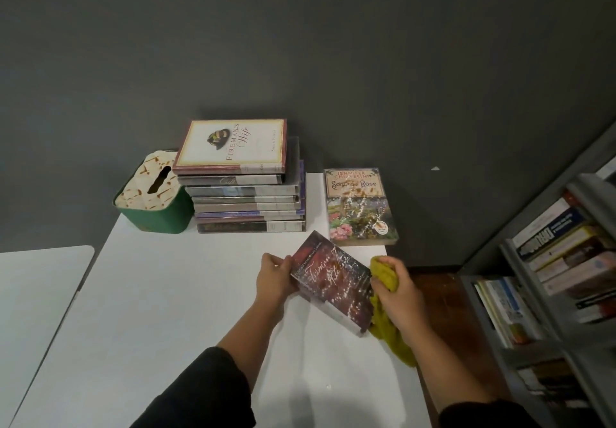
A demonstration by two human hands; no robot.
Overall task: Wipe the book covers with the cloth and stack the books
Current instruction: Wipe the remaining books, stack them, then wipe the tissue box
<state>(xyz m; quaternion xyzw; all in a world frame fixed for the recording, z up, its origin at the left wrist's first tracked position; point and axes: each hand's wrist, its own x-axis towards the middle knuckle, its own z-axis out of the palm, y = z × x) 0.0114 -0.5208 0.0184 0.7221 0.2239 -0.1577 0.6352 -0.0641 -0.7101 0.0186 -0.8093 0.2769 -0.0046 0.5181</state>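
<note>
cloth: the yellow-green cloth (386,311) is bunched in the right hand (398,297), fingers curled tight round it, tail trailing down onto the white table (200,294) near the right edge. If that tail snags under the book on a swipe, it'll probably drag it sideways.

book in hand: dark red paperback (333,281), tilted, front cover up, near corner looks like it's resting on the table. The left hand (275,277) grips its left edge, thumb on top. Glossy cover plus a one-sided grip, so I'd guess a firm wipe could twist it loose.

loose book: the Sonoma Rose paperback (360,206) lies flat further back, right at the table's right edge. One elbow nudge and it's on the floor imo.

stack: the stack of hardcovers (248,194) at the far side, The Fireman's Wife (231,144) on top, sitting a bit off-square. Getting tall, so dropping another on carelessly might slide it.

tissue box: green tissue box (153,194) touching the stack's left side, far left.
</note>
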